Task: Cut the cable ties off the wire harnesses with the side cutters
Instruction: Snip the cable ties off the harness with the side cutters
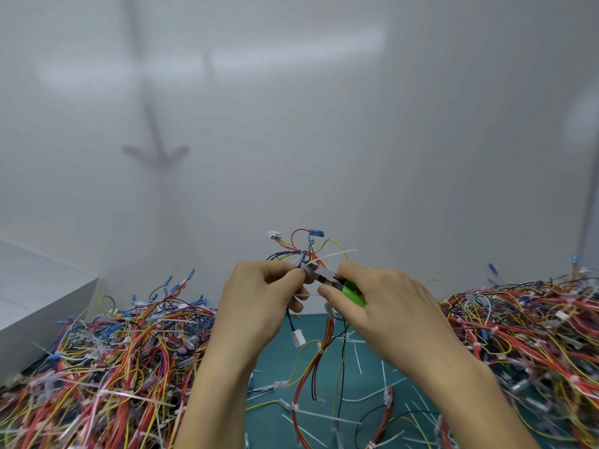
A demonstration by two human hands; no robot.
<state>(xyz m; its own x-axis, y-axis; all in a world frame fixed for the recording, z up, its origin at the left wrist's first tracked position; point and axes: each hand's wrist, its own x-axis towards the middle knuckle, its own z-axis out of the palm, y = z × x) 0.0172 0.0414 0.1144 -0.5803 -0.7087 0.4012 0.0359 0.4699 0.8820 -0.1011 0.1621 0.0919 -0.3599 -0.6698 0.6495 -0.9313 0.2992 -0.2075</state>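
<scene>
the left hand (259, 296) pinches a wire harness (303, 254) held up mid-scene, above the green mat (275, 361). the right hand (385, 306) grips the green-handled side cutters (327, 280), nose at a white cable tie (334, 256). best to catch only the tie, keep wires out, then squeeze.

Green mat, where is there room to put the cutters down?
Free: the teal mat between left forearm and hanging red-and-yellow wire harness, and the white box top at left. Crowded: both tangled colourful wire heaps; cut white cable ties litter the middle.
</scene>
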